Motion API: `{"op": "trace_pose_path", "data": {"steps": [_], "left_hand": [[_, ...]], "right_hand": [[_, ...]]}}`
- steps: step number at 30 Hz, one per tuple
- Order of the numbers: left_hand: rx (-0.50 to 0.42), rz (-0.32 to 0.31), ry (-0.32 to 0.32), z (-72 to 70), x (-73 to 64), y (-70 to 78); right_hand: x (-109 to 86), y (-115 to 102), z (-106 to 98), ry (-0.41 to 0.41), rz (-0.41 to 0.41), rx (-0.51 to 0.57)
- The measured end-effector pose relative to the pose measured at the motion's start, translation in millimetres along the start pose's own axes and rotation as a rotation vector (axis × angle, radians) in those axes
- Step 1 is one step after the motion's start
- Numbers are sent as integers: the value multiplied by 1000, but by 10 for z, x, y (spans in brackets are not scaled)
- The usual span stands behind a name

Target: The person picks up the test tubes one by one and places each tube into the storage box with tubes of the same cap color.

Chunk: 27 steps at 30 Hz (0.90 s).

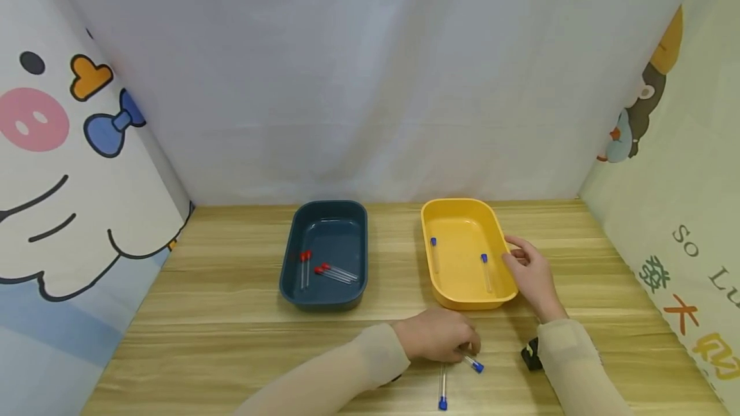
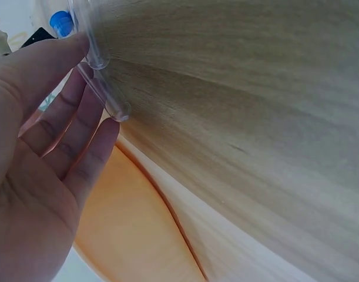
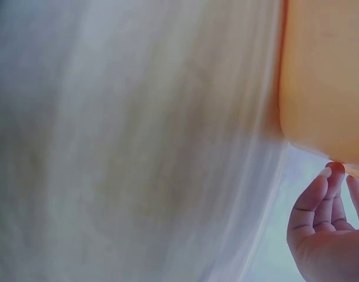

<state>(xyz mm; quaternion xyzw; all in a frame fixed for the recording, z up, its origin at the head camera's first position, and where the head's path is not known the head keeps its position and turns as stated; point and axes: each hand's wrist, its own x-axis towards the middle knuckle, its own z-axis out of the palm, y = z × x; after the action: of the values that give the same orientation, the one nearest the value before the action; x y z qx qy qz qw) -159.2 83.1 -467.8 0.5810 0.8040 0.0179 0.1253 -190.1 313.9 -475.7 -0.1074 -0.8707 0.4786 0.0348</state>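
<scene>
My left hand (image 1: 438, 336) is low over the table in front of the yellow tray (image 1: 462, 300). Its thumb and fingers pinch a clear blue-capped test tube (image 1: 471, 361), the cap pointing away from the hand. Another blue-capped test tube (image 1: 442, 390) lies on the table just beside it; its round end shows near the thumb in the left wrist view. At the yellow tray's right side, my right hand (image 1: 530, 275) holds the rim, thumb over the edge and fingers against the outer wall. Two blue-capped tubes, one at the left (image 1: 435, 255) and one at the right (image 1: 487, 273), lie inside.
A dark blue tray (image 1: 324, 305) stands left of the yellow one, holding several red-capped test tubes (image 1: 338, 273). A small black object (image 1: 530, 355) lies by the right sleeve. A white curtain (image 1: 370, 82) closes off the back, and printed cloths hang at both sides.
</scene>
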Motion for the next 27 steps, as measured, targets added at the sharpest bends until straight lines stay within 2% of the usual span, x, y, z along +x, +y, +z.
{"op": "trace_pose_path", "data": {"steps": [18,27], "left_hand": [[-11,38,34,-43,16,29],[-28,72,42,-165,8,49]], "right_hand": [[-17,-28,1,0,-3,5],[-25,-22,-3,0,-3,9]]}}
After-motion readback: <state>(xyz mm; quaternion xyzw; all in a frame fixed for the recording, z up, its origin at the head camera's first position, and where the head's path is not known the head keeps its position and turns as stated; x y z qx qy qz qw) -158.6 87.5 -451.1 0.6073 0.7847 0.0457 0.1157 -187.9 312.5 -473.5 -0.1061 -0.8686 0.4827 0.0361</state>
